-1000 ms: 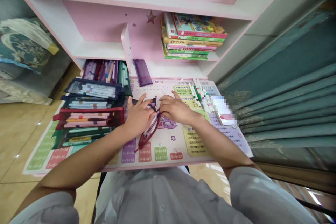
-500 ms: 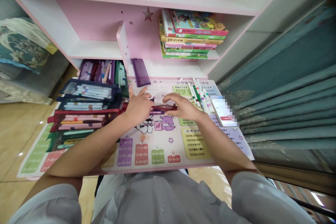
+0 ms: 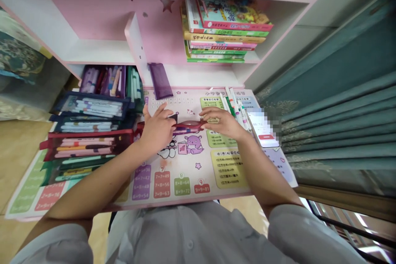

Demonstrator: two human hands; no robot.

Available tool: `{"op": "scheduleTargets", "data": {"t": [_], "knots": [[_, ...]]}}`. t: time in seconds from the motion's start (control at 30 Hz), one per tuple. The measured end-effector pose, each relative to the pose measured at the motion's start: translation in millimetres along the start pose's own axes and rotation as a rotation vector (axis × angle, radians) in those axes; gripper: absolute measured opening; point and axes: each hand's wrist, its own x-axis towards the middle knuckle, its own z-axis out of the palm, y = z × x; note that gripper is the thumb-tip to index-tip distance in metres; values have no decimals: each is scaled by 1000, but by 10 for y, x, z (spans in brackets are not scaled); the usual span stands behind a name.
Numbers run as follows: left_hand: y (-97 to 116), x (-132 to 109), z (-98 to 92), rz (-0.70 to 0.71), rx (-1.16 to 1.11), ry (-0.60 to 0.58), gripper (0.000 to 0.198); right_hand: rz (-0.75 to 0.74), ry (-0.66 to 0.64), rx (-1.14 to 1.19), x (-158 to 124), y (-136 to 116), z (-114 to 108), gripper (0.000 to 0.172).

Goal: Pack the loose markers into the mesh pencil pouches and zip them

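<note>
Between my two hands a red mesh pencil case [image 3: 188, 125] with pens inside is held level just above the desk mat [image 3: 182, 169]. My left hand [image 3: 156, 128] grips its left end, fingers curled round it. My right hand [image 3: 224, 123] pinches the right end, near the zip. Left of my left hand, several filled pencil cases [image 3: 89, 132] lie in an overlapping row: dark blue ones, a red one and a green one.
Loose markers [image 3: 236, 109] and a phone [image 3: 262, 130] lie on the mat to the right. A purple case [image 3: 160, 80] leans at the back under the pink shelf, beside a stack of books [image 3: 221, 29]. Teal curtains [image 3: 334, 111] hang on the right.
The red case was turned from slanting toward me to level, crosswise between both hands, and lifted a little farther from me. The camera tilted closer to the desk.
</note>
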Motion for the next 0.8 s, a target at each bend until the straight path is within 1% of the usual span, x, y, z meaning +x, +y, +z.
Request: {"op": "scheduleTargets", "data": {"t": [0.1, 0.2, 0.23, 0.3, 0.37, 0.47, 0.6, 0.7, 0.8], "knots": [[125, 42, 8, -39, -35, 58, 10, -58, 23, -13, 1, -1, 45, 14], [310, 149, 42, -32, -62, 111, 21, -99, 32, -45, -3, -26, 70, 15], [376, 197, 55, -24, -74, 101, 25, -110, 35, -52, -6, -34, 73, 15], [495, 299, 80, -16, -108, 40, 31, -128, 36, -64, -12, -43, 72, 15], [579, 390, 105, -9, -159, -37, 29, -136, 33, -72, -19, -41, 64, 14], [627, 475, 147, -31, -235, -72, 24, -137, 37, -70, -25, -28, 53, 15], [624, 498, 174, -65, -299, -41, 20, -141, 49, -52, -22, 2, 57, 13], [641, 494, 137, -91, -338, -46, 19, -145, 60, -14, -14, 31, 71, 13], [671, 498, 74, -160, -390, -87, 17, -152, 74, 19, -12, 52, 80, 15]]}}
